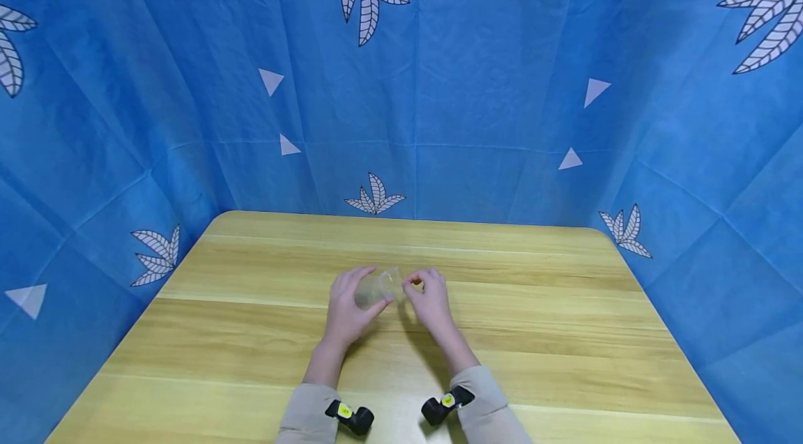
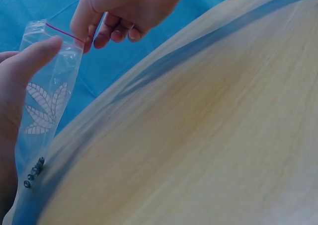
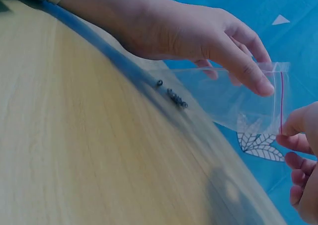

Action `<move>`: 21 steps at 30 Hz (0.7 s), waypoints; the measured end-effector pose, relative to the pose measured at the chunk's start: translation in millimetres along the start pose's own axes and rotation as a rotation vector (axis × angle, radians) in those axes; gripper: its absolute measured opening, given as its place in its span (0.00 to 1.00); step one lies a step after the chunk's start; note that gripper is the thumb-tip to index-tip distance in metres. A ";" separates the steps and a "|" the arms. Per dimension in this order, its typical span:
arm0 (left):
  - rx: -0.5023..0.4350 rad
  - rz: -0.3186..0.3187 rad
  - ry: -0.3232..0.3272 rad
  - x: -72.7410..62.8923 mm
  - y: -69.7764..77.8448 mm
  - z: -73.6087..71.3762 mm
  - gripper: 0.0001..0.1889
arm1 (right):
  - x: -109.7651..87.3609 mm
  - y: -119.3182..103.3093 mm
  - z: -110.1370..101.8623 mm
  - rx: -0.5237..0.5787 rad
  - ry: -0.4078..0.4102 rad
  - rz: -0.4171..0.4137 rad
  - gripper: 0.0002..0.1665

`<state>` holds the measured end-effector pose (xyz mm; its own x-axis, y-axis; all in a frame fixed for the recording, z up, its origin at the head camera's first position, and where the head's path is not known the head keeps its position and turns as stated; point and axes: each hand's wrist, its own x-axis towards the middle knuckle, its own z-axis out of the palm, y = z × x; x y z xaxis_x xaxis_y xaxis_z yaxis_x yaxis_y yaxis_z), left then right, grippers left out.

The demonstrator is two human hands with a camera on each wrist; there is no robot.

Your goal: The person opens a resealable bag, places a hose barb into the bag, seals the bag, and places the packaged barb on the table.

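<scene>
A clear zip-lock bag (image 3: pixel 223 98) with a red seal line is held up above the table between both hands. Several small dark metal pieces (image 3: pixel 176 98), ring-like in shape, lie gathered at the bag's bottom. My left hand (image 1: pixel 345 308) grips the bag near its top, thumb on one face and fingers behind it. My right hand (image 1: pixel 431 297) pinches the end of the red seal between thumb and forefinger, its other fingers curled. In the left wrist view the bag (image 2: pixel 52 86) hangs with the pieces (image 2: pixel 34 172) low inside it.
The wooden table (image 1: pixel 533 291) extends around both hands. A blue curtain (image 1: pixel 477 81) printed with white leaves and triangles stands behind it and along both sides. Small black wrist cameras (image 1: pixel 360 420) sit on the sleeves.
</scene>
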<state>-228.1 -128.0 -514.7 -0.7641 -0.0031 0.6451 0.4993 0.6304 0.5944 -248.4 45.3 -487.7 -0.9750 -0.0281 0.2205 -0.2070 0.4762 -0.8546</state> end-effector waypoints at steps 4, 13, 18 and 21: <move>0.006 0.068 0.104 1.4 0.6 -0.4 0.27 | 0.7 -2.3 -1.7 0.028 0.005 0.014 0.06; 0.030 0.209 0.229 4.4 1.6 2.0 0.18 | 1.5 -7.6 -6.8 0.089 -0.005 0.040 0.07; 0.010 0.250 0.253 6.1 2.8 3.9 0.10 | 2.2 -9.0 -10.5 0.111 -0.012 0.053 0.07; -0.004 0.250 0.251 6.8 4.3 4.4 0.07 | 2.4 -9.1 -13.6 0.112 -0.021 0.058 0.08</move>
<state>-232.9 -121.9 -509.9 -0.4945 -0.0401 0.8682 0.6600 0.6327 0.4051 -247.8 52.8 -473.1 -0.9868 -0.0220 0.1606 -0.1569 0.3766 -0.9130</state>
